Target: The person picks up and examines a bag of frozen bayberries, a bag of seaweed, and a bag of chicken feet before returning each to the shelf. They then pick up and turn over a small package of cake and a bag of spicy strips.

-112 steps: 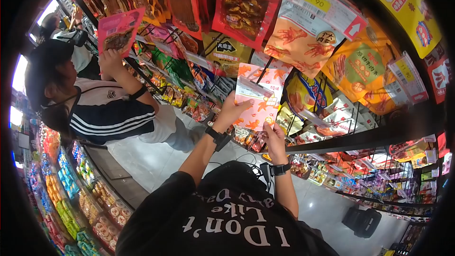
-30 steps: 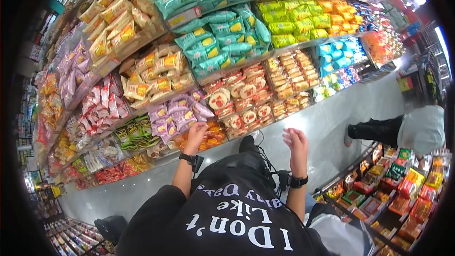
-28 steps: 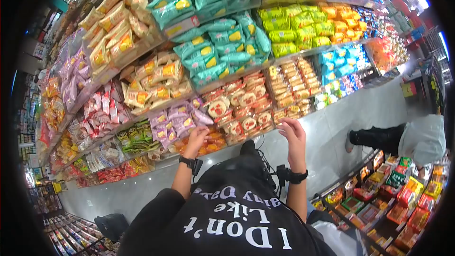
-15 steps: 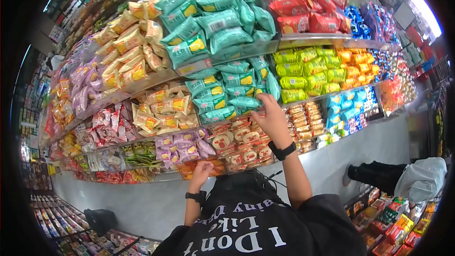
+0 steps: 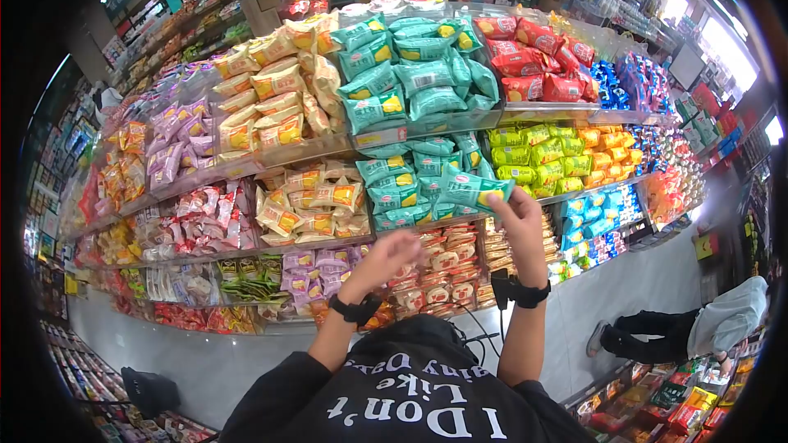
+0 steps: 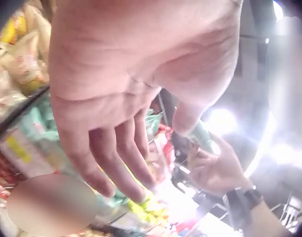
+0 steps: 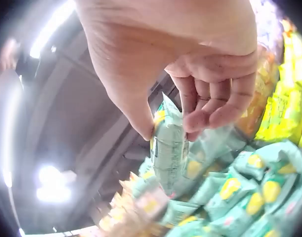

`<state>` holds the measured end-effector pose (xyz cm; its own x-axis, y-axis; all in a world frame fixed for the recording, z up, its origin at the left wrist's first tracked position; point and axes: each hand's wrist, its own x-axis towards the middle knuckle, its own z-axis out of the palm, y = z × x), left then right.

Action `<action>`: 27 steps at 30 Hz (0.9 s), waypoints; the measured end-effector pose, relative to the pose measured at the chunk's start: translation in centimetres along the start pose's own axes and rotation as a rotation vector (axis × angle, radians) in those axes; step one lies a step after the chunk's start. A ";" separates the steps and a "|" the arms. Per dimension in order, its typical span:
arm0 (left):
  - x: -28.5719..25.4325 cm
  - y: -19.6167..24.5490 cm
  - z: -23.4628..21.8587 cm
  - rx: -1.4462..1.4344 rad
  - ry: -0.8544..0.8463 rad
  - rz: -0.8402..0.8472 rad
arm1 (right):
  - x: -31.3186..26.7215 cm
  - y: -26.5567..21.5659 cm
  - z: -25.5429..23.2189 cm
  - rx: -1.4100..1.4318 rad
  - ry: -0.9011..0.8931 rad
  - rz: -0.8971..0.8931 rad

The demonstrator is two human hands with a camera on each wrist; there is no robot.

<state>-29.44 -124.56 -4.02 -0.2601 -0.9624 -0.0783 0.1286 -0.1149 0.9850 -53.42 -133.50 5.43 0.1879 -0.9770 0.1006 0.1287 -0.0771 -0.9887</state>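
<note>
My right hand [image 5: 527,230] pinches one end of a small teal snack packet [image 5: 468,189] with a yellow print, raised in front of the lower bin of matching teal packets [image 5: 390,172]. The right wrist view shows the packet [image 7: 168,148] between thumb and fingertips, with more teal packets [image 7: 230,190] beyond it. To its left, my left hand [image 5: 384,264] hovers before the biscuit bin, slightly blurred and holding nothing. In the left wrist view that hand [image 6: 141,74] has loosely bent fingers, and my right hand [image 6: 217,170] appears behind its thumb.
Tiered clear bins hold cream packets [image 5: 279,107], red packets [image 5: 542,57], green packets [image 5: 538,156] and round biscuits [image 5: 439,267]. Grey floor [image 5: 246,361] lies below. A person in a pale top [image 5: 726,316] stands at right; a black case [image 5: 150,391] is at left.
Earlier, both hands held a pink patterned bag at a hanging rack. The view has since turned to the bins. My right hand reached to the teal packets and picked one up; my left hand rose.
</note>
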 end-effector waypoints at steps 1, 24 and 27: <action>0.6 1.8 0.2 -0.082 0.051 0.094 | -0.7 -1.6 0.7 0.096 -0.013 0.028; -1.8 18.3 2.4 0.351 0.422 1.113 | -4.7 -12.2 11.1 0.226 -0.255 -0.413; -2.5 18.4 3.4 0.471 0.394 1.232 | -4.2 -11.8 11.7 0.425 -0.223 -0.427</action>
<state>-29.70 -123.40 14.82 0.0802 -0.3946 0.9154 -0.2777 0.8731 0.4007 -44.32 -126.13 17.97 0.2266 -0.8097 0.5413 0.6032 -0.3196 -0.7307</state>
